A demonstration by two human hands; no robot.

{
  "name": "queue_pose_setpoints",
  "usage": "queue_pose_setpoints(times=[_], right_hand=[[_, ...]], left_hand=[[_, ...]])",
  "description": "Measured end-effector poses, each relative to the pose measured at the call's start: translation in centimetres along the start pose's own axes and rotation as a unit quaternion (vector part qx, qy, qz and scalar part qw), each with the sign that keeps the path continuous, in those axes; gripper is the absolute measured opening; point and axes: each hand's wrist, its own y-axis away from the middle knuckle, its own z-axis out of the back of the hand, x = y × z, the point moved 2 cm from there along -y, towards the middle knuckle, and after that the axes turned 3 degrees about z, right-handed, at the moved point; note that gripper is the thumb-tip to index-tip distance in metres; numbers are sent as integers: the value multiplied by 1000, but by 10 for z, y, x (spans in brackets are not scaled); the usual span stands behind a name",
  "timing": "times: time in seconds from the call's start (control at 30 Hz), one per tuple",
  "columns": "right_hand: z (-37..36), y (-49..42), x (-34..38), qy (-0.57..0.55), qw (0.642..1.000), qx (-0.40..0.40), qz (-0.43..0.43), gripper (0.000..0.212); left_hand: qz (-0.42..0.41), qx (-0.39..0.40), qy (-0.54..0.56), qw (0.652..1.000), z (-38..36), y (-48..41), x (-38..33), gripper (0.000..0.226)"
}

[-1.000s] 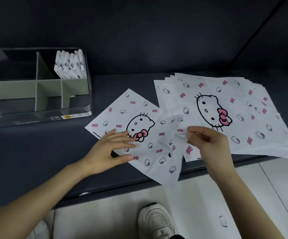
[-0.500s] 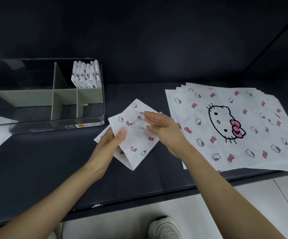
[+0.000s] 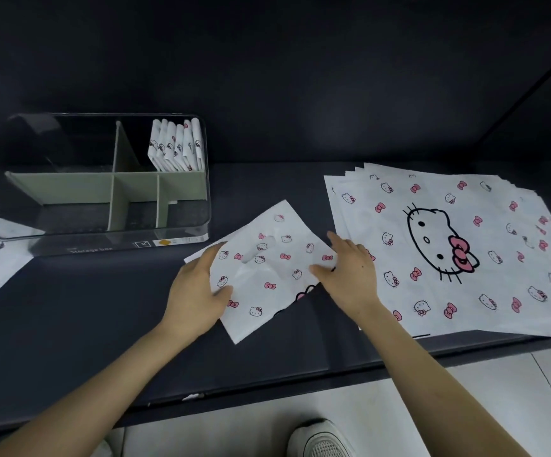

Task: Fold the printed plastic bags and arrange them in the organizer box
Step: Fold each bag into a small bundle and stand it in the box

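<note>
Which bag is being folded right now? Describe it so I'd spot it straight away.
Start at the clear organizer box on the dark table, then look right to the big flat stack of bags. Between them lies one bag, turned at an angle. It alone is folded over and has both hands on it: left hand, right hand.

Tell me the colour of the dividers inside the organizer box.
Pale sage green, seen in the head view: the dividers stand inside the clear-walled organizer box.
</note>
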Motion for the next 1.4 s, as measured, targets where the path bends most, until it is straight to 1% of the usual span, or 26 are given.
queue_pose_setpoints(times=[0.03, 0.1, 0.17, 0.2, 0.23, 0.27, 0.3, 0.37, 0.4, 0.43, 0.47, 0.5, 0.57, 0.63, 0.73, 0.87, 1.17, 1.2, 1.23, 1.27, 1.3, 1.33, 1.4], right_hand=[[4, 4, -1, -38, 999, 2, -26, 50], [9, 13, -12, -74, 996, -2, -54, 7], [10, 27, -23, -76, 995, 1, -72, 35], [11, 34, -28, -74, 994, 5, -85, 43], [12, 40, -30, -65, 994, 4, -93, 47], [12, 44, -32, -53, 993, 5, -104, 48], [11, 48, -32, -35, 994, -1, -106, 48], [10, 49, -32, -16, 994, -5, -112, 45], [8, 49, -33, -14, 993, -7, -115, 44], [8, 47, -32, -10, 993, -9, -118, 43], [8, 47, -32, -8, 992, -10, -123, 43], [8, 47, -32, -4, 992, -12, -126, 42], [7, 47, -31, -1, 993, -15, -120, 36], [8, 48, -30, -3, 993, -13, -120, 26], [7, 48, -30, -11, 993, -16, -116, 19], [7, 46, -30, -4, 993, -24, -119, 14], [6, 44, -27, 26, 991, -29, -125, 15], [7, 46, -27, 53, 991, -59, -104, 15], [8, 48, -25, 109, 986, -117, -47, 17], [6, 53, -23, 170, 972, -165, 9, 24], [4, 59, -18, 204, 957, -197, 57, 34], [-2, 66, -12, 209, 953, -198, 91, 43], [-21, 77, -4, 197, 960, -146, 133, 56]], left_hand=[[-4, 14, 14, 1000, 1, -1, 0, 70], [-4, 48, 53, 997, 4, -4, 0, 74], [3, 75, 82, 994, 6, -7, 2, 81], [4, 78, 80, 994, 6, -7, 1, 86], [1, 73, 66, 995, 6, -7, 1, 90], [-7, 51, 39, 998, 7, -6, 0, 93], [-29, 9, 4, 1000, 9, -4, -1, 93], [-110, -82, -84, 987, 10, 3, -5, 82], [-163, -117, -115, 973, 8, 7, -6, 70], [-211, -128, -134, 960, 4, 12, -7, 56], [-247, -118, -144, 951, -2, 17, -10, 44], [-268, -94, -151, 947, -10, 21, -13, 38], [-282, -38, -166, 944, -24, 29, -17, 40], [-286, -7, -199, 937, -36, 35, -19, 45], [-290, 16, -250, 924, -44, 36, -16, 52], [-273, 46, -275, 921, -46, 32, -7, 56], [-264, 69, -326, 905, -46, 33, 5, 55], [-263, 71, -330, 904, -46, 33, 6, 56], [-263, 72, -333, 903, -45, 33, 5, 58], [-261, 75, -335, 902, -45, 33, 5, 59], [-260, 76, -335, 902, -45, 34, 5, 59], [-260, 77, -333, 903, -46, 34, 5, 60], [-258, 78, -330, 905, -46, 34, 4, 61]])
